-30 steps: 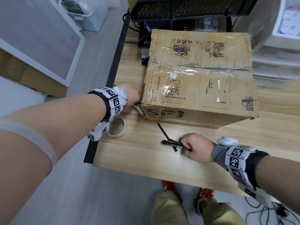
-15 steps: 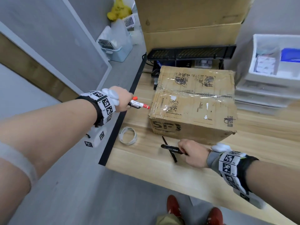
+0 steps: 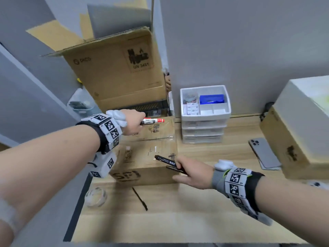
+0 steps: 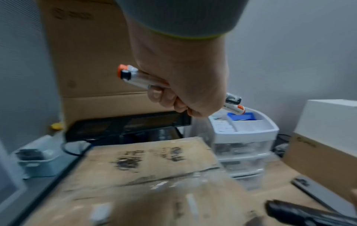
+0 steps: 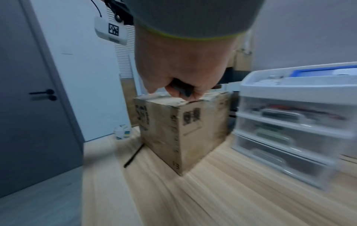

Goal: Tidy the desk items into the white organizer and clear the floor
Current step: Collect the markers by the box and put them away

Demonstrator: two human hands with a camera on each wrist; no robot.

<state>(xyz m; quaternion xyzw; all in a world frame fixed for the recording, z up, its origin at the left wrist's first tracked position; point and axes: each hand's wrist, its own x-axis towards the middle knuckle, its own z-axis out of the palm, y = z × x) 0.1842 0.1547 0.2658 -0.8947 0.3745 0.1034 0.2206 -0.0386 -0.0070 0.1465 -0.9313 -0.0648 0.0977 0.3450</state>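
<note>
My left hand (image 3: 135, 124) grips a red-capped marker (image 3: 154, 120) above the far part of the taped cardboard box (image 3: 147, 157). In the left wrist view the left hand (image 4: 179, 85) holds two markers (image 4: 133, 78) together, one orange-ended and one black-ended. Lifted over the box's near right corner, my right hand (image 3: 192, 173) grips a black marker (image 3: 165, 162). Its fingers (image 5: 179, 68) curl round that black marker (image 5: 181, 90). The white organizer (image 3: 204, 117) stands at the back of the desk, right of the box, with a blue item in its open top tray.
A clear tape roll (image 3: 96, 196) and a thin black stick (image 3: 140, 199) lie on the wooden desk (image 3: 178, 220) in front of the box. A phone (image 3: 265, 152) lies at the right beside a cardboard and white box (image 3: 302, 125). A large open carton (image 3: 115, 72) stands behind.
Both hands rose from the desk with their markers. The left hand moved right, over the box top. The right hand lifted to the box's near edge. The view tilted up toward the organizer.
</note>
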